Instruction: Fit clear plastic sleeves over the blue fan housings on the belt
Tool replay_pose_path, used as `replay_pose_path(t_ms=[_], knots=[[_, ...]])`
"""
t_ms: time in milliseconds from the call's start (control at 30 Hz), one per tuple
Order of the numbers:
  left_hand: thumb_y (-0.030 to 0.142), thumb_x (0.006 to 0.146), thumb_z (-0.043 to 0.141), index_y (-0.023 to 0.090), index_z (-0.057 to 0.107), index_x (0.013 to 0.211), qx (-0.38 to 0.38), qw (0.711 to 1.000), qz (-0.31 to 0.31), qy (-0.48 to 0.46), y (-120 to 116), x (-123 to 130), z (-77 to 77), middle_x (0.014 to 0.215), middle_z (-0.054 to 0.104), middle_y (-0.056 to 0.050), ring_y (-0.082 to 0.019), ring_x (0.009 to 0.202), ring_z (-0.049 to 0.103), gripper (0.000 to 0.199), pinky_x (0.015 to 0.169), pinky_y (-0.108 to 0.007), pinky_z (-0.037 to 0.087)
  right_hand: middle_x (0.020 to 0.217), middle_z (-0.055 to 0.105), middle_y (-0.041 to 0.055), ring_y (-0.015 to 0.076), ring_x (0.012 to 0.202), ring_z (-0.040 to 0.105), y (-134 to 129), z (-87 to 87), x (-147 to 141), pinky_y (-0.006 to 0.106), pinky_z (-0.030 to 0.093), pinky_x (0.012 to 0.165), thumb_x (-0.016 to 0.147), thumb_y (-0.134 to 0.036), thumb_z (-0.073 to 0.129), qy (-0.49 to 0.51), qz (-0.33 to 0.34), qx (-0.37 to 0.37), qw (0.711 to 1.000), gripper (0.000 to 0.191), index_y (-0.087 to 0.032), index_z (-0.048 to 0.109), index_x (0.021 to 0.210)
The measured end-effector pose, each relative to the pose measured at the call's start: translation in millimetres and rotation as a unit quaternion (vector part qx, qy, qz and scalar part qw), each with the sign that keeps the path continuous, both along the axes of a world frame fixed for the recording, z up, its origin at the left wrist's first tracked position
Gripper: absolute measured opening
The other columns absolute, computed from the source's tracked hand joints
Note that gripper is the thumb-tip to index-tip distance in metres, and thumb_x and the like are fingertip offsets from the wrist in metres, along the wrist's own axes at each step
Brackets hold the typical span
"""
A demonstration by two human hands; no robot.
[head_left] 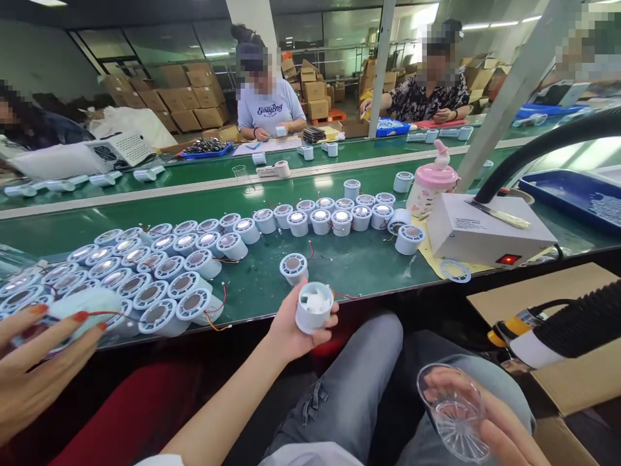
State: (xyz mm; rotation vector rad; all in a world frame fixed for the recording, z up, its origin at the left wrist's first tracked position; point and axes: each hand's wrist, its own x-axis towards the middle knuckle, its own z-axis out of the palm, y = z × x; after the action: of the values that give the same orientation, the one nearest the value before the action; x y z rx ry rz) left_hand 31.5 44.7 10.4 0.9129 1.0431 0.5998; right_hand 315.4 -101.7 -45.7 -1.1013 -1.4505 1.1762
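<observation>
In my left hand [285, 330] is a light-blue round fan housing [315, 314], its open end up so the white blades show inside. Thin wires stick out at its right side. My right hand [499, 414], low over my lap, grips a clear plastic cup-shaped part [453, 414] with ribs radiating across its bottom. Just beyond my left hand, a similar fan housing [294, 266] stands on the green table [257, 285]. Many more fan housings [194, 291] are grouped on the left and along the middle, most with a grey disc facing up and short wires.
A co-worker's hand [43, 362] holds a pale-blue part at the left. To the right are a white box with a lit red switch [485, 226], a pink-lidded cup [431, 184], a loose ring [455, 270] and a blue tray [572, 197]. Two people sit across the line.
</observation>
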Motion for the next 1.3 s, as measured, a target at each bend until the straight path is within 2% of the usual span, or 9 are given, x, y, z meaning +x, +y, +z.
replay_pose_path(t_ms=[233,367,467,600,767,933,1033,1200,1300], knots=[[0.070,0.078,0.045,0.021,0.068,0.077,-0.130,0.984,-0.125,-0.001,-42,1,-14.1,0.081,0.067,-0.008,-0.019,0.064,0.058,0.054,0.050,-0.030,0.041,0.130,0.050,0.0114,0.0290,0.114,0.059,14,5.7,-39,0.042,0.056,0.089,0.094,-0.035,0.051,-0.259,0.037,0.099,0.960,0.047,-0.036,0.044,0.141],[0.049,0.078,0.061,0.023,0.067,0.086,-0.028,0.966,-0.259,0.007,-41,21,-1.7,0.088,0.069,-0.003,-0.020,0.081,0.063,0.028,0.073,-0.035,0.048,0.136,0.045,0.0129,0.0302,0.114,0.056,21,22.6,-56,0.047,0.056,0.085,0.091,-0.028,0.052,-0.385,-0.013,0.113,0.916,0.050,-0.033,0.045,0.140],[0.034,0.069,0.074,0.025,0.062,0.095,0.039,0.964,-0.263,0.008,-34,33,7.0,0.093,0.069,0.000,-0.017,0.089,0.061,0.030,0.082,-0.031,0.046,0.140,0.043,0.0103,0.0286,0.115,0.054,20,28.0,-45,0.046,0.056,0.087,0.091,-0.029,0.051,-0.409,-0.032,0.087,0.908,0.047,-0.031,0.047,0.138],[0.049,0.078,0.059,0.022,0.058,0.087,-0.008,0.986,-0.167,0.004,-26,40,4.0,0.083,0.069,-0.001,-0.016,0.072,0.060,0.028,0.063,-0.028,0.043,0.137,0.046,0.0105,0.0288,0.115,0.053,6,22.8,-30,0.047,0.055,0.089,0.092,-0.028,0.052,-0.423,-0.061,0.110,0.897,0.046,-0.031,0.049,0.137],[0.068,0.088,0.032,0.020,0.065,0.082,-0.152,0.947,-0.281,0.023,-29,45,-11.3,0.059,0.058,-0.002,-0.009,0.043,0.044,0.058,0.045,-0.022,0.026,0.136,0.046,0.0153,0.0317,0.111,0.054,-1,17.4,-42,0.048,0.055,0.084,0.090,-0.025,0.054,-0.443,-0.023,0.169,0.880,0.045,-0.026,0.052,0.135],[0.057,0.088,0.042,0.023,0.065,0.087,0.067,0.906,-0.406,0.101,-32,52,-10.0,0.068,0.056,0.000,-0.012,0.052,0.048,0.041,0.055,-0.028,0.043,0.135,0.050,0.0154,0.0312,0.103,0.058,9,23.9,-51,0.047,0.058,0.076,0.088,-0.023,0.053,-0.469,-0.047,0.119,0.874,0.047,-0.025,0.053,0.136],[0.039,0.084,0.056,0.025,0.068,0.088,0.183,0.887,-0.398,0.146,-32,53,-1.1,0.089,0.060,-0.002,-0.018,0.080,0.055,0.019,0.076,-0.031,0.043,0.136,0.051,0.0133,0.0297,0.103,0.060,14,26.8,-51,0.045,0.059,0.075,0.087,-0.023,0.055,-0.468,-0.049,0.078,0.879,0.038,-0.023,0.060,0.125],[0.033,0.087,0.054,0.027,0.069,0.094,0.383,0.801,-0.370,0.275,-40,53,2.7,0.102,0.060,-0.004,-0.019,0.087,0.058,0.018,0.072,-0.028,0.041,0.129,0.057,0.0088,0.0284,0.104,0.061,18,29.5,-46,0.041,0.058,0.073,0.080,-0.015,0.065,-0.465,-0.033,0.079,0.881,0.008,-0.022,0.066,0.084],[0.034,0.088,0.056,0.024,0.067,0.094,0.386,0.823,-0.340,0.241,-40,52,0.2,0.099,0.060,-0.003,-0.017,0.087,0.058,0.016,0.074,-0.026,0.043,0.127,0.058,0.0053,0.0251,0.105,0.061,18,33.7,-42,0.038,0.058,0.075,0.078,-0.014,0.069,-0.426,-0.022,0.060,0.902,0.013,-0.022,0.062,0.073]])
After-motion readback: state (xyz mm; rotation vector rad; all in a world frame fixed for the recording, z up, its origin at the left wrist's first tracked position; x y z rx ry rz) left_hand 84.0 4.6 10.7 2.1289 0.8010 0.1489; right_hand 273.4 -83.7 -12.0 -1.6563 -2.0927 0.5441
